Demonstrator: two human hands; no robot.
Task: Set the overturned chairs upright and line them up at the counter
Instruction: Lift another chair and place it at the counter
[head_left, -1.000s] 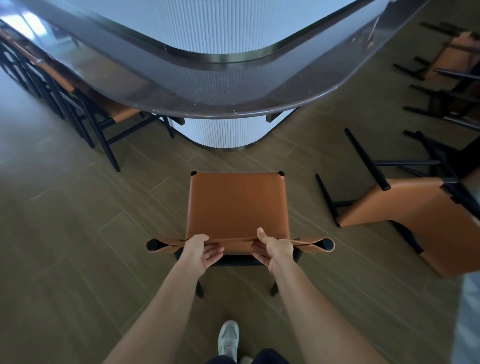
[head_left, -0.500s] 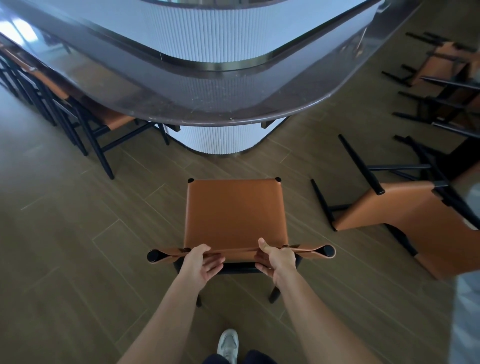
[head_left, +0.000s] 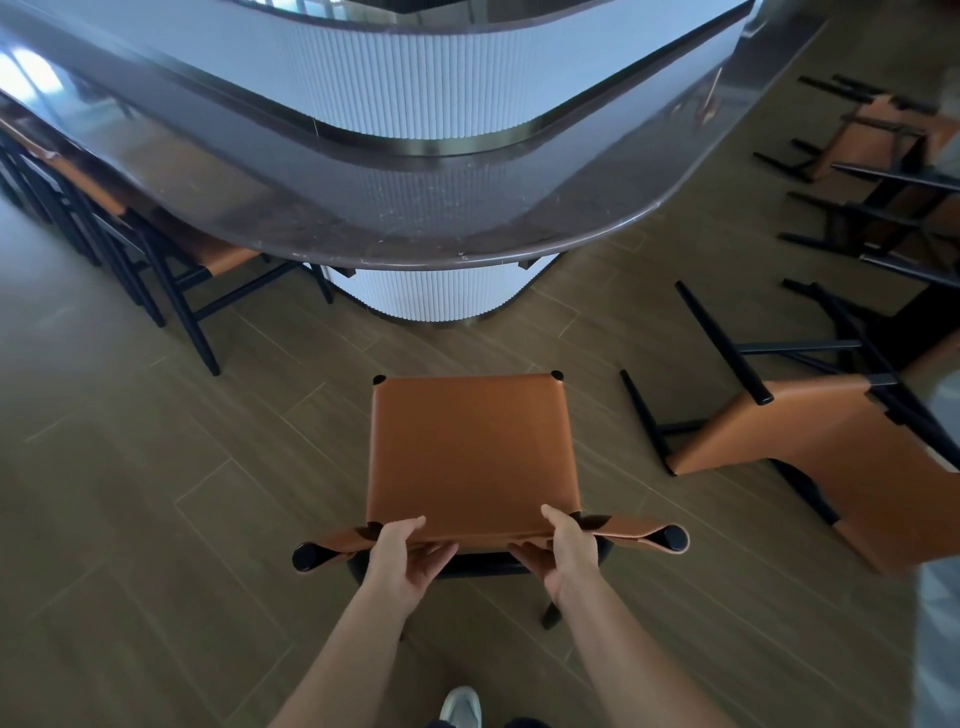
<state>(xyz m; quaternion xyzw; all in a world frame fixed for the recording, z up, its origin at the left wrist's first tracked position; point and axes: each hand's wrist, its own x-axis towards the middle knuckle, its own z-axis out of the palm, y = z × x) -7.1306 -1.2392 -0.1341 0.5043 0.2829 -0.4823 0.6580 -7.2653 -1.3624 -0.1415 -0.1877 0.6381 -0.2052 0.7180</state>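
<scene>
An upright chair (head_left: 470, 452) is held in front of the rounded end of the tabletop (head_left: 363, 228), apart from it, with bare floor (head_left: 156, 493) between. Its backrest is gripped by the left hand (head_left: 402, 553) and the right hand (head_left: 563, 548). Each thumb is laid over the top edge and the fingers are curled beneath.

Several risks can be judged from here. The backrest is a soft leather sling, so it may be folded or twisted under the grip, and steering could be lost. If the chair is pushed from so high a point, it may be tipped forward when a leg catches on a floor joint. The ribbed base (head_left: 441, 293) under the tabletop could be struck by the front legs if the chair is driven in too far. To the right of the tabletop's end an overturned chair (head_left: 810, 447) is lying on its side with its thin legs raised, and they could be snagged if the held chair is swung that way.

The seat is made of smooth tan leather, nearly square, with round black post tops at its far corners. The legs are slim, round and black. The tabletop is dark, glossy and curved; its base is white and finely fluted. A row of chairs (head_left: 171, 249) is tucked under the tabletop's left side.
</scene>
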